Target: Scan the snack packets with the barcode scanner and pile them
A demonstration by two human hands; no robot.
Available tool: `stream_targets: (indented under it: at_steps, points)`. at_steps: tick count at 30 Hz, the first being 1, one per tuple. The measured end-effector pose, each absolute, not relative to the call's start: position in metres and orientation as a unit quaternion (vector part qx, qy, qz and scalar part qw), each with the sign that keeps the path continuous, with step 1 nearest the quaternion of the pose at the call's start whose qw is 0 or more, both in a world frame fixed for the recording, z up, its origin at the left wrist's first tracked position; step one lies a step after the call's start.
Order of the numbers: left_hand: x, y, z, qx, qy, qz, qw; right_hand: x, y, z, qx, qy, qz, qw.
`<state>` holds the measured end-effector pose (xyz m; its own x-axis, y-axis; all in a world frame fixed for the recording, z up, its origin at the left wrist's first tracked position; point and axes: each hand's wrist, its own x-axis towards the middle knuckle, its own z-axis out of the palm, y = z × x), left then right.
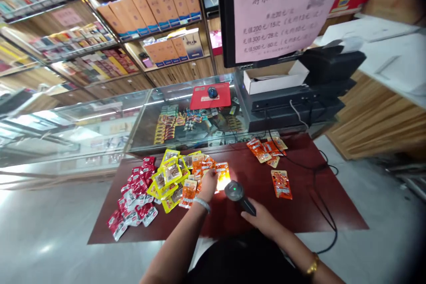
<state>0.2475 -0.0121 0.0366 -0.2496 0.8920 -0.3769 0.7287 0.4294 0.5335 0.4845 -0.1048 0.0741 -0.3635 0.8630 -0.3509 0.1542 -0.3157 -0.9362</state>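
My right hand (258,216) is wrapped round the handle of a black barcode scanner (234,191), which has a small green light on top. Its bright beam falls on an orange snack packet (222,171), whose left edge my left hand (209,184) pinches. The fingertips of that hand are partly hidden. More orange packets (188,193) lie beside and behind my left hand. A pile of yellow-edged snack packets (171,174) lies to their left, and red-and-white packets (136,195) are heaped farther left. One orange packet (281,184) lies apart, right of the scanner.
The dark red tabletop (213,222) adjoins a glass display case (143,133). More orange packets (266,150) lie at the back right. A black cable (314,182) crosses the right side. Behind stand a monitor with a pink sign (273,17), a red mouse pad (199,97) and stocked shelves.
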Motion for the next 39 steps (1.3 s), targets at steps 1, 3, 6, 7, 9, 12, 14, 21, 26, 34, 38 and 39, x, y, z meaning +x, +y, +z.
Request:
stream_targets:
  at_steps: [1,3,6,7,9,12,14,21,26,34,38,39]
  points:
    - [0.241,-0.015,0.037,0.513,0.786,0.128,0.32,0.482,-0.104,0.075,-0.484,-0.52,0.649,0.273]
    - [0.227,-0.019,0.039,0.507,0.794,0.129,0.309,0.48,-0.104,0.076,-0.471,-0.524,0.657,0.267]
    - [0.209,-0.024,0.046,0.503,0.805,0.123,0.29,0.483,-0.107,0.077,-0.478,-0.525,0.657,0.253]
    - [0.206,-0.025,0.049,0.505,0.812,0.121,0.267,0.486,-0.109,0.077,-0.488,-0.524,0.652,0.25]
    - [0.207,-0.025,0.054,0.519,0.827,0.116,0.181,0.493,-0.113,0.075,-0.507,-0.516,0.642,0.254]
    - [0.233,-0.017,0.055,0.574,0.809,0.106,0.07,0.509,-0.119,0.072,-0.533,-0.494,0.63,0.273]
    - [0.267,-0.01,0.051,0.626,0.77,0.088,0.092,0.523,-0.124,0.071,-0.555,-0.476,0.622,0.282]
    - [0.42,0.001,0.03,0.768,0.599,0.044,0.224,0.579,-0.148,0.074,-0.645,-0.389,0.563,0.34]
    - [0.484,0.003,0.028,0.795,0.57,-0.041,0.206,0.604,-0.168,0.077,-0.697,-0.293,0.549,0.357]
    - [0.502,0.016,0.035,0.778,0.574,-0.075,0.245,0.612,-0.177,0.081,-0.709,-0.259,0.537,0.376]
    - [0.488,0.019,0.033,0.753,0.582,-0.039,0.304,0.609,-0.17,0.078,-0.708,-0.26,0.541,0.372]
    - [0.486,0.02,0.032,0.753,0.582,-0.026,0.305,0.608,-0.168,0.077,-0.707,-0.261,0.544,0.369]
